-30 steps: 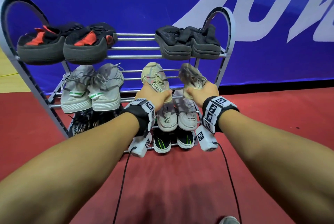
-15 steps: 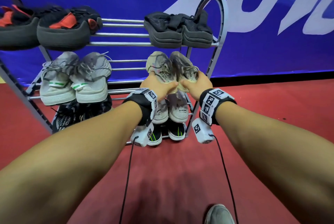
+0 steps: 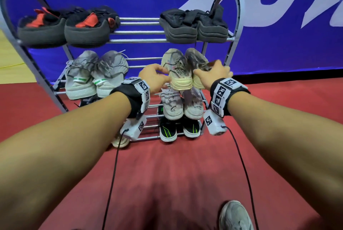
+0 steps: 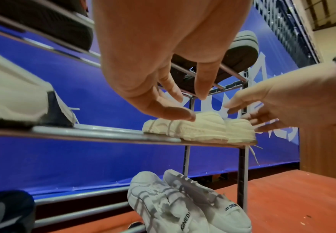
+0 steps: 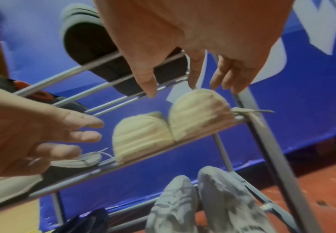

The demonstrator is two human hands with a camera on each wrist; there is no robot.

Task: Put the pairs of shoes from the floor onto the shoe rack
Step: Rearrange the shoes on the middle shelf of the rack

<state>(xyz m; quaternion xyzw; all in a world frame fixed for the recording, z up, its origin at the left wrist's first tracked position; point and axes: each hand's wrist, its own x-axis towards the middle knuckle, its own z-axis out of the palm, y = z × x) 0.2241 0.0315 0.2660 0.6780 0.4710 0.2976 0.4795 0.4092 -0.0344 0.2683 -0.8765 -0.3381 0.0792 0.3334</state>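
A worn pair of sneakers with cream soles (image 3: pixel 182 74) rests on the second shelf of the metal shoe rack (image 3: pixel 141 40), at its right end, heels toward me. The heels show side by side in the left wrist view (image 4: pixel 201 127) and the right wrist view (image 5: pixel 143 135). My left hand (image 3: pixel 163 76) hovers beside the left shoe with spread fingers (image 4: pixel 175 113), holding nothing. My right hand (image 3: pixel 209 71) is over the right shoe, its fingers (image 5: pixel 221 75) loose just above the heel. Whether either hand still touches the shoes I cannot tell.
The rack also holds a black-and-red pair (image 3: pixel 63 25), a black pair (image 3: pixel 193 25), a grey pair (image 3: pixel 96 74), a grey-white pair (image 3: pixel 181 105) and a black-and-green pair (image 3: pixel 178 129). A cream shoe (image 3: pixel 120 141) peeks out at the rack's foot. My own grey shoe (image 3: pixel 235 215) stands on the red carpet.
Both hands carried the cream-soled sneakers, brought them together and set them on the second shelf. The fingers have since opened and let go of the shoes.
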